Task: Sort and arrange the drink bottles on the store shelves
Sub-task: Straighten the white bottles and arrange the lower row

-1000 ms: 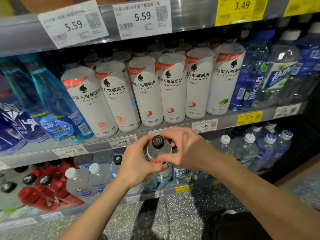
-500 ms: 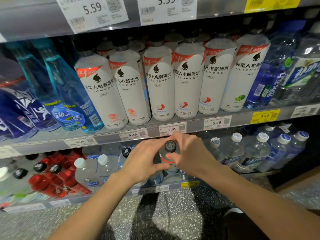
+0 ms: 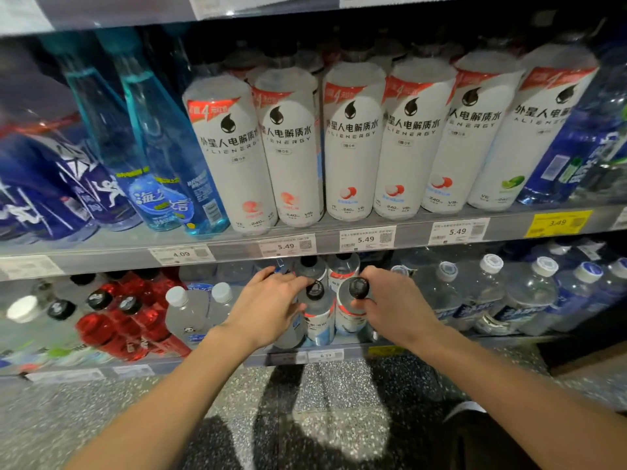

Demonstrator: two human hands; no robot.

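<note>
On the lower shelf [image 3: 339, 355] stand two small white bottles with black caps, side by side at the front. My right hand [image 3: 393, 303] grips the right bottle [image 3: 351, 315] just under its cap. My left hand [image 3: 268, 303] holds the left bottle [image 3: 319, 320] at its shoulder, fingertips near the cap. More bottles of the same kind [image 3: 342, 269] stand behind them. A row of tall white electrolyte bottles [image 3: 353, 140] fills the shelf above.
Red bottles [image 3: 125, 320] and clear white-capped bottles [image 3: 190, 317] stand left of my hands. Clear water bottles [image 3: 492, 293] fill the lower shelf to the right. Blue bottles [image 3: 135, 154] lean on the upper shelf's left. Speckled floor [image 3: 322, 418] lies below.
Both hands held one bottle in front of the shelf. They have moved forward onto the lower shelf and apart, each now on its own bottle. My view has come closer and lower.
</note>
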